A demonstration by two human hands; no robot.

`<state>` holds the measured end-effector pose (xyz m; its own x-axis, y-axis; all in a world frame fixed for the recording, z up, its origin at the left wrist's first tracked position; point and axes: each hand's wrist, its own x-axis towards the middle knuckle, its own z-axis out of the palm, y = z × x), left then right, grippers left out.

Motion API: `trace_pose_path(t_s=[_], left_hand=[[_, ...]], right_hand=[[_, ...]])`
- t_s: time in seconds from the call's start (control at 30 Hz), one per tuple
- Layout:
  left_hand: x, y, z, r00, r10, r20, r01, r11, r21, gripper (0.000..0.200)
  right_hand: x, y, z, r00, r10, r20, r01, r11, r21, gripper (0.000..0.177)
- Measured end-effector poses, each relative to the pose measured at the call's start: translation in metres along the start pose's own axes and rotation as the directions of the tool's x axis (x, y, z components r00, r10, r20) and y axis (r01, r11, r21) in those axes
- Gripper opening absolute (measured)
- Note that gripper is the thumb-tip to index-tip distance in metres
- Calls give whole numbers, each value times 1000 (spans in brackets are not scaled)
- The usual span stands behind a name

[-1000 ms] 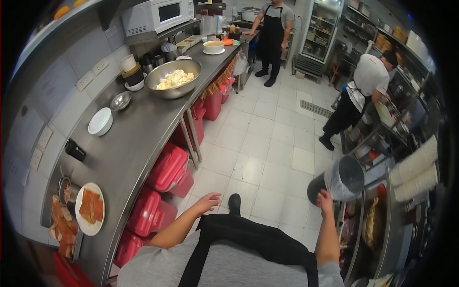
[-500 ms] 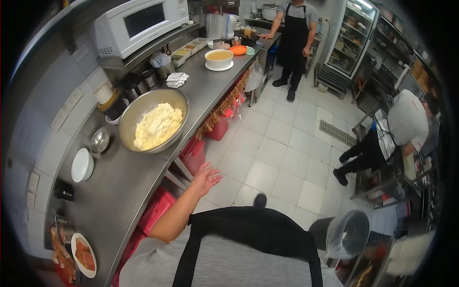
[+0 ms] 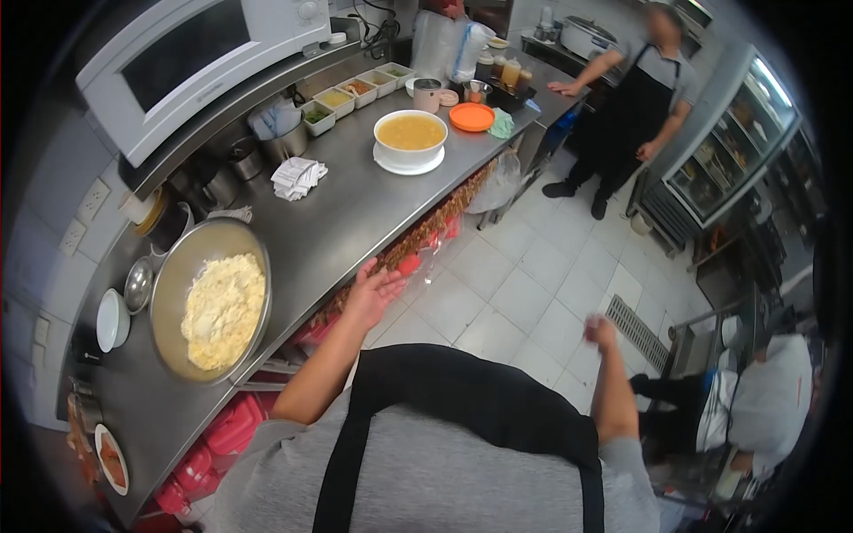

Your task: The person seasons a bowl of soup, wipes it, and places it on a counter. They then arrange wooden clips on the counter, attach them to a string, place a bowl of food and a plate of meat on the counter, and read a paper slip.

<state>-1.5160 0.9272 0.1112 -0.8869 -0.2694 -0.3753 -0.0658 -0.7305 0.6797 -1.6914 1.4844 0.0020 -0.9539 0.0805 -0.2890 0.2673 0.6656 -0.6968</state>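
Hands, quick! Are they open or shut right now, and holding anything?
Left hand: open, fingers spread, empty, by the steel counter edge.
Right hand: curled shut, nothing seen in it, slightly blurred.

Bright, even white light from overhead fills the kitchen and leaves no hard shadows. The steel bench (image 3: 355, 213) carries soft pale glare along its top, and the floor tiles (image 3: 524, 293) shine faintly. Below the bench edge it is dim. The glass-door fridge (image 3: 729, 147) glows from within. The lens bends everything strongly: straight edges bow, the microwave (image 3: 195, 62) leans, and a black ring closes off the corners. The left hand (image 3: 373, 293) is fairly sharp, palm spread. The right hand (image 3: 601, 330) is smeared, its fingers too blurred to read. A person (image 3: 764, 409) at the lower right edge looks stretched and soft.
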Motion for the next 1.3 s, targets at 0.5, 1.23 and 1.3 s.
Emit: trace_pose_path(t_s=[0.5,1.23,1.3], left_hand=[[292,57,61,910,215,-353,-115,952,284,58],[334,37,134,353,501,-790,-159,864,477,23],[335,35,130,349,522,-778,-179,852,491,23]], right_hand=[[382,-594,-62,666,-734,136,742,671,-12,21],[733,-714,113,358,-484,798,764,643,47,56],[713,-714,98,380,-536,754,795,606,30,52]])
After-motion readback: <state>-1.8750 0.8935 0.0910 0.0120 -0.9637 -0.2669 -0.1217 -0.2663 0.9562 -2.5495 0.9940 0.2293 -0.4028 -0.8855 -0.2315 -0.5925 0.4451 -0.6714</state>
